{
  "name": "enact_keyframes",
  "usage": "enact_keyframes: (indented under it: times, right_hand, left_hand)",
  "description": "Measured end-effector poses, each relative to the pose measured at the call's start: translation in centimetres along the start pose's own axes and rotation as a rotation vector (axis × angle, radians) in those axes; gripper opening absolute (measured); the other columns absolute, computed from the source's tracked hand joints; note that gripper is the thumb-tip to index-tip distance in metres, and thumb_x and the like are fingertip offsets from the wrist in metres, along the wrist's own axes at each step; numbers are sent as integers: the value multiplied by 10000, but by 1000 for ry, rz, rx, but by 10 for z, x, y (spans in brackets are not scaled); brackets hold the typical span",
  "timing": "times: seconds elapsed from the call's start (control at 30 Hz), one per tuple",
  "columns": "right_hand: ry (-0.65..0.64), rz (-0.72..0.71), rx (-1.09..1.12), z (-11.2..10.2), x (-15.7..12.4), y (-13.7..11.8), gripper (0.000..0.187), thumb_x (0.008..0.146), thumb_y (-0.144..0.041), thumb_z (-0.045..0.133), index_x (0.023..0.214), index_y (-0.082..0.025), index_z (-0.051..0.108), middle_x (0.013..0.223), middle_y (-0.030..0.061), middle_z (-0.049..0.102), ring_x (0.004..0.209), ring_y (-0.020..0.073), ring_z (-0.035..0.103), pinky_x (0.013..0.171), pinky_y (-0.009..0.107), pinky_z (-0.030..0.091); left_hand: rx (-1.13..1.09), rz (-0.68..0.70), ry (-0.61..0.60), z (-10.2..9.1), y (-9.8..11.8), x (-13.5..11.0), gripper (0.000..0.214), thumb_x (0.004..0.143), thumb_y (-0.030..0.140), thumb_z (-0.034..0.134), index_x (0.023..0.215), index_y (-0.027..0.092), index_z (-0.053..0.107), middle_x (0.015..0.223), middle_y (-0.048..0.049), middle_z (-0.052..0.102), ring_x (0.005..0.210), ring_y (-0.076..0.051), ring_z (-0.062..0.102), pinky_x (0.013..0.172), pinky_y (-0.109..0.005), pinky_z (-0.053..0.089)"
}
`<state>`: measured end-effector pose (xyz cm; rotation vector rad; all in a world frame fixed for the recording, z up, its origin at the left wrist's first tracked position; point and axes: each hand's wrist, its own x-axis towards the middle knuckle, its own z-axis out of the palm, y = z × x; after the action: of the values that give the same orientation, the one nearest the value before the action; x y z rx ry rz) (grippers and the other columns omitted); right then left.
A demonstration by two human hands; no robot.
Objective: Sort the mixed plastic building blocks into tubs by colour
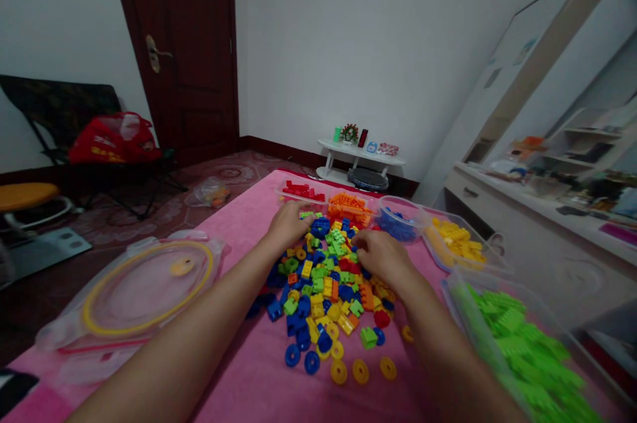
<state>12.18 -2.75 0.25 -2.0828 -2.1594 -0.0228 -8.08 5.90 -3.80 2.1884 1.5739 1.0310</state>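
Note:
A mixed heap of building bricks (318, 270) in blue, green, yellow, orange and red spreads over a pink cloth. My left hand (290, 224) reaches to the heap's far left side, its fingers bent down beside a light green studded brick (307, 215). Whatever its fingertips hold is hidden. On the far right side of the heap, my right hand (381, 252) has its thumb and fingers curled together. A bit of blue shows at its fingertips, too small to name. Loose yellow wheels (360, 371) and blue wheels (312, 362) lie nearest me.
Clear tubs hold sorted bricks: red bricks (303, 190), orange bricks (348, 205), blue bricks (397, 224), yellow bricks (455, 240) and green bricks (522, 343). Stacked lids (144, 287), one yellow-rimmed, lie at left. A cluttered white cabinet (537, 230) stands along the right.

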Motion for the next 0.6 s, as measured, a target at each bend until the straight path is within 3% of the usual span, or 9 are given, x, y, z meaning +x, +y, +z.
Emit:
enact_keyframes:
  times: [0.1, 0.2, 0.33, 0.5, 0.6]
  right_hand:
    - [109, -34, 200, 20, 0, 2, 276, 739, -194, 518, 952, -232, 689, 940, 42, 712, 888, 194, 646, 732, 268, 454]
    - [129, -85, 343, 33, 1, 5, 233, 735, -203, 532, 892, -211, 704, 887, 34, 716, 834, 179, 649, 727, 256, 457]
    - [203, -93, 497, 35, 4, 14, 208, 740, -215, 523, 840, -198, 704, 811, 29, 710, 759, 175, 646, 687, 258, 462]
    - [266, -67, 575, 35, 7, 21, 200, 745, -200, 510, 823, -181, 693, 821, 38, 707, 755, 174, 640, 717, 277, 467]
    - [249, -96, 525, 43, 9, 21, 244, 729, -183, 521, 910, -171, 685, 887, 58, 694, 820, 188, 629, 771, 307, 465]
  left_hand:
    - [-47, -211, 42, 7, -26, 6, 576, 747, 351, 623, 1265, 117, 525, 1258, -167, 565, 1154, -267, 525, 955, -345, 397]
    - [-185, -280, -94, 20, -38, 2, 533, 706, 320, 664, 1193, 122, 576, 1128, -137, 649, 1006, -253, 608, 864, -335, 458]
    - [-346, -227, -269, 25, -28, -5, 397, 728, 321, 623, 1071, 125, 660, 971, -84, 703, 869, -232, 642, 799, -330, 491]
    - [-414, 49, -312, 16, 4, -7, 374, 686, 247, 656, 1045, 146, 689, 1144, -84, 651, 1060, -232, 579, 966, -337, 410]
    - [-500, 169, -427, 13, 25, -13, 395, 703, 193, 618, 1090, 130, 668, 1170, -96, 638, 1056, -227, 582, 939, -335, 434]
